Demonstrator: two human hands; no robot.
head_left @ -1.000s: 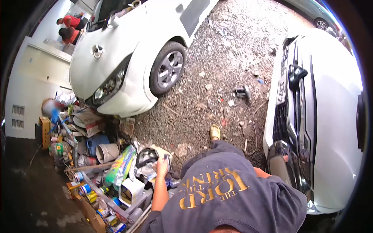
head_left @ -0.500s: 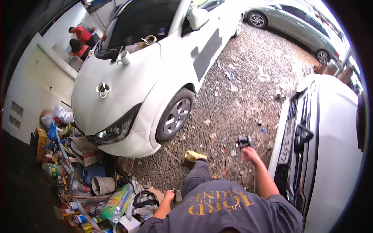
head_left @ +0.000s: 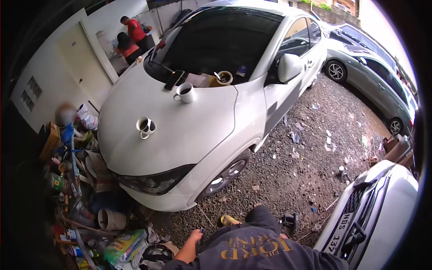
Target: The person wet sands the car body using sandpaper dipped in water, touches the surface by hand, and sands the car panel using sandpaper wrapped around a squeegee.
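My left hand (head_left: 195,235) is closed around a small dark object (head_left: 202,230), too small to name, low in the view beside my leg. Only a bit of my right hand (head_left: 282,236) shows past my dark grey shirt, so its fingers are hidden. Just beyond it, a black device (head_left: 290,221) is near the gravel; whether the hand touches it I cannot tell. A white mug of dark drink (head_left: 185,92) and a black-and-white mug (head_left: 146,128) stand on the white car's hood (head_left: 171,139). By the windshield are a phone (head_left: 174,80) and a cup with a spoon (head_left: 223,78).
Piled clutter lines the left, including a bucket (head_left: 111,219) and a green plastic bag (head_left: 124,245). Another white car's front (head_left: 360,216) is close on the right. A grey car (head_left: 373,76) is parked behind. Two people in red (head_left: 135,31) are at the back left.
My view has tilted up, so the cars and mugs appear lower. My right hand and forearm, extended near the black device before, are now mostly hidden by my body.
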